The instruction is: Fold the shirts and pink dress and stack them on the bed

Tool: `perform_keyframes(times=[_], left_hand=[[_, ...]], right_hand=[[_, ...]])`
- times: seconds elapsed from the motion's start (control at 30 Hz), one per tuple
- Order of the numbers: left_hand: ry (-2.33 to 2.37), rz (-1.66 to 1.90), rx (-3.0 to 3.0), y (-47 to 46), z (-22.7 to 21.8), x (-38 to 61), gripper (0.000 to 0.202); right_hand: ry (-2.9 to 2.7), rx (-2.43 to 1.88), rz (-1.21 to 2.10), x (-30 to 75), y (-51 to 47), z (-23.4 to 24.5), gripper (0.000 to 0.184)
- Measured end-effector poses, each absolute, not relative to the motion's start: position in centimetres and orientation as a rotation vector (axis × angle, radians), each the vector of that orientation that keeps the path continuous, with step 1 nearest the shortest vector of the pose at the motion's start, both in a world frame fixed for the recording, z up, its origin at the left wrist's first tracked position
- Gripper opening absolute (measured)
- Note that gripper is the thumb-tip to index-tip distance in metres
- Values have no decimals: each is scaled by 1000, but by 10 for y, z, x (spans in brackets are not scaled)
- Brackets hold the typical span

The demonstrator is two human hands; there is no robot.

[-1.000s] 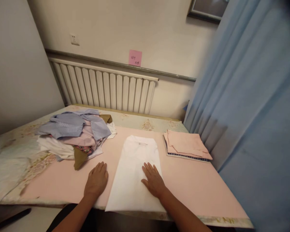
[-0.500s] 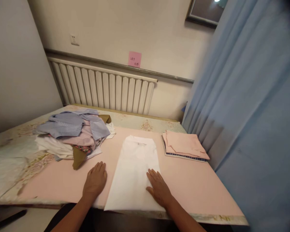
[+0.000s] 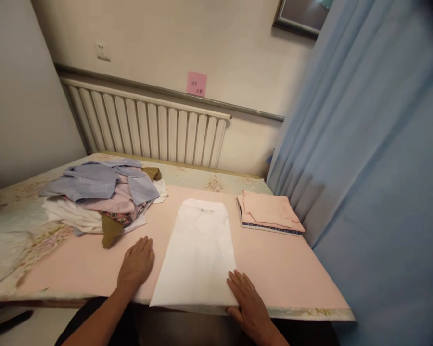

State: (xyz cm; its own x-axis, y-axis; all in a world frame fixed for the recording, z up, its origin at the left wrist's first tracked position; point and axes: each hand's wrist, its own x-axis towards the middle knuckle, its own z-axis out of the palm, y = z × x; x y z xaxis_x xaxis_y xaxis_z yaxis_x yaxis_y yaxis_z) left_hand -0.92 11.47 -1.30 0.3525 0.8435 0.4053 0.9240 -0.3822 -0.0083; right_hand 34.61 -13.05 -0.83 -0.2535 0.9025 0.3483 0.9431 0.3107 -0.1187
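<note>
A white garment, folded into a long strip, lies flat on the pink table cover, its near end at the table's front edge. My left hand rests flat and open on the pink cover just left of the strip. My right hand lies open at the strip's near right corner, fingers spread over the hem and the table edge.
A heap of unfolded clothes, blue, pink, white and olive, sits at the back left. A folded stack topped by a pink piece lies at the back right. A blue curtain hangs at right; a radiator stands behind.
My right hand has slid down the white strip towards me, from its middle to its near right corner. My left hand has stayed flat beside it. The view has shifted slightly.
</note>
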Motion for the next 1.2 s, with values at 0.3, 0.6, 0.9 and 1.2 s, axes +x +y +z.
perform_keyframes(times=[0.3,0.6,0.9,1.2], left_hand=[[-1634,-410,-2370,108,-10,-7,47],[-1771,-444,-2337,77,-7,-5,47],[-1917,-1086,-2572,27,-21,-23,39],[-2286,-1528,-2487,-39,-7,-19,33]], right_hand=[[-2116,-1729,-354,344,-150,-27,66],[-2076,-1753,-385,346,-161,-36,62],[-2029,-1714,-364,347,-158,-43,54],[-1986,-1704,-329,345,-157,-48,50]])
